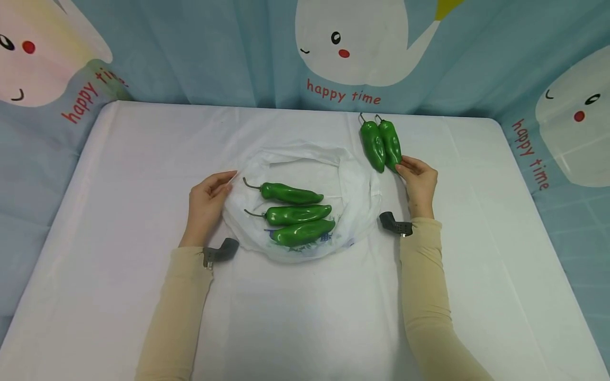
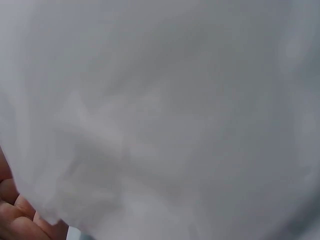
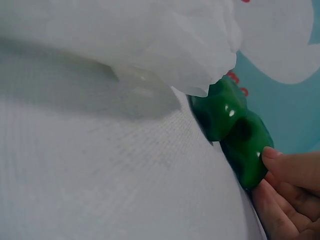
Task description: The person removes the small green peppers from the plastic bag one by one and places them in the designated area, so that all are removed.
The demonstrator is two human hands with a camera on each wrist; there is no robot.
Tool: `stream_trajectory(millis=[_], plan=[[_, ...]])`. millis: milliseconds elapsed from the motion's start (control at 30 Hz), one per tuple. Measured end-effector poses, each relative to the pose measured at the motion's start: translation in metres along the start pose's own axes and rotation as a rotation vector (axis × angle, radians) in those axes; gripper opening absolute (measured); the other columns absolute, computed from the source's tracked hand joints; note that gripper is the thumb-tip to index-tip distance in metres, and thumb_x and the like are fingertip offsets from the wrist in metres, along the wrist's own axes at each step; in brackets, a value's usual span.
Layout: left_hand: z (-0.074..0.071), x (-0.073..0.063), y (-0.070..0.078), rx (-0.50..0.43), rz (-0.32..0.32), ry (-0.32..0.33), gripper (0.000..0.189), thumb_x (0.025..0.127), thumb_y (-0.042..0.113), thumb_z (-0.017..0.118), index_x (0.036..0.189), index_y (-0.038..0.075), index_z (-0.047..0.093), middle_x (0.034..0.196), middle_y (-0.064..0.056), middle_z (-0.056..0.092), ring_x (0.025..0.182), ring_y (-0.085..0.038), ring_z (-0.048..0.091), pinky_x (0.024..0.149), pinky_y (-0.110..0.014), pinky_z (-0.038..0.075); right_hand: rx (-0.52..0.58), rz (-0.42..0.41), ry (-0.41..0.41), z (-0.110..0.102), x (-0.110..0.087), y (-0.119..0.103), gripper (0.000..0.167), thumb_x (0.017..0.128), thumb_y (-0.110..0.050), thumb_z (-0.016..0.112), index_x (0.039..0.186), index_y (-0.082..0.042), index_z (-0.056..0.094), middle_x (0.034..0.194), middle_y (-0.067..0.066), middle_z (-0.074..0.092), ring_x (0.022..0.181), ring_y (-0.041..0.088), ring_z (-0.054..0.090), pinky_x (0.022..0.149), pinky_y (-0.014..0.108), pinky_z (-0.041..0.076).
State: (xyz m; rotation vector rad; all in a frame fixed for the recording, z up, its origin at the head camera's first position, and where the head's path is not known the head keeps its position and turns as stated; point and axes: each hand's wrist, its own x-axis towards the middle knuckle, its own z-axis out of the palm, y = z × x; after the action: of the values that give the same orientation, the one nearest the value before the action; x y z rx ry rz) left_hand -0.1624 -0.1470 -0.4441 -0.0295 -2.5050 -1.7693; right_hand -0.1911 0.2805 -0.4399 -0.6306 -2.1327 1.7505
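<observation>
A white plastic bag (image 1: 359, 196) lies spread with its mouth open, and three green peppers (image 1: 299, 214) rest inside, stems to the left. My left hand (image 1: 206, 203) holds the bag's left edge between thumb and fingers; its film fills most of the left wrist view, with curled fingers (image 2: 22, 220) at the lower left corner. Two more green peppers lie side by side beyond the bag's upper right. My right hand (image 1: 419, 180) pinches the lower tip of the right one (image 1: 391, 140), while the left one (image 1: 372, 144) lies against it. The right wrist view shows thumb and fingers at that pepper (image 3: 250, 150).
A white cloth covers the table (image 1: 305, 323). Blue curtains (image 1: 214, 53) with cartoon prints rise along its back and sides. Small dark wrist cameras (image 1: 221, 252) sit on the inner side of both sleeves, close to the bag.
</observation>
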Motion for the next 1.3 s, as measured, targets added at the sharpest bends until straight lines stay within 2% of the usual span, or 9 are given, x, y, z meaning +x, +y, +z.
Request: stream_trajectory(millis=[167,467,700,933,1133,1300], plan=[[0.001,0.000,0.000,-0.013,-0.004,0.010,0.028,0.093,0.000,0.057,0.120,0.001,0.063,0.120,-0.015,0.061,0.107,-0.013,0.061,0.088,-0.017,0.048,-0.026,-0.014,-0.006,0.000,0.000,0.001,0.032,0.081,-0.001,0.072,0.112,0.004,0.066,0.109,0.014,0.067,0.094,0.011,0.064,0.080,0.016,0.050],[0.001,0.000,0.001,-0.007,-0.012,0.006,0.028,0.094,0.002,0.056,0.121,0.002,0.063,0.121,-0.016,0.061,0.109,-0.018,0.061,0.089,-0.017,0.048,0.126,0.022,-0.008,-0.003,-0.001,0.000,0.034,0.081,0.004,0.071,0.114,0.008,0.064,0.097,0.008,0.068,0.089,0.012,0.063,0.078,0.016,0.051],[0.000,0.000,-0.001,-0.005,-0.006,0.002,0.028,0.094,0.003,0.056,0.121,0.003,0.064,0.121,-0.014,0.062,0.108,-0.016,0.061,0.089,-0.018,0.048,0.210,0.044,0.012,-0.004,-0.002,-0.003,0.036,0.083,0.006,0.066,0.119,0.010,0.059,0.100,0.010,0.066,0.092,0.015,0.062,0.075,0.017,0.052],[0.001,0.001,0.000,-0.008,-0.013,0.010,0.027,0.093,0.002,0.057,0.120,0.002,0.064,0.120,-0.015,0.062,0.108,-0.016,0.061,0.088,-0.016,0.048,0.187,0.004,0.024,-0.004,-0.003,-0.008,0.034,0.083,0.004,0.068,0.116,0.010,0.061,0.104,0.011,0.066,0.095,0.016,0.062,0.079,0.019,0.052],[0.001,0.001,0.000,-0.002,-0.010,0.009,0.027,0.093,0.002,0.057,0.120,0.003,0.064,0.120,-0.014,0.062,0.108,-0.017,0.061,0.088,-0.017,0.048,0.244,-0.029,0.009,-0.003,-0.006,-0.018,0.033,0.082,0.006,0.068,0.114,0.011,0.061,0.105,0.012,0.067,0.100,0.019,0.062,0.083,0.020,0.050],[0.000,0.000,0.000,0.000,-0.003,0.007,0.028,0.093,0.002,0.057,0.120,0.003,0.064,0.121,-0.014,0.062,0.108,-0.017,0.061,0.089,-0.017,0.048,0.280,-0.064,-0.002,-0.001,-0.011,-0.027,0.030,0.080,0.007,0.070,0.110,0.009,0.064,0.099,0.009,0.069,0.099,0.020,0.063,0.080,0.020,0.051]])
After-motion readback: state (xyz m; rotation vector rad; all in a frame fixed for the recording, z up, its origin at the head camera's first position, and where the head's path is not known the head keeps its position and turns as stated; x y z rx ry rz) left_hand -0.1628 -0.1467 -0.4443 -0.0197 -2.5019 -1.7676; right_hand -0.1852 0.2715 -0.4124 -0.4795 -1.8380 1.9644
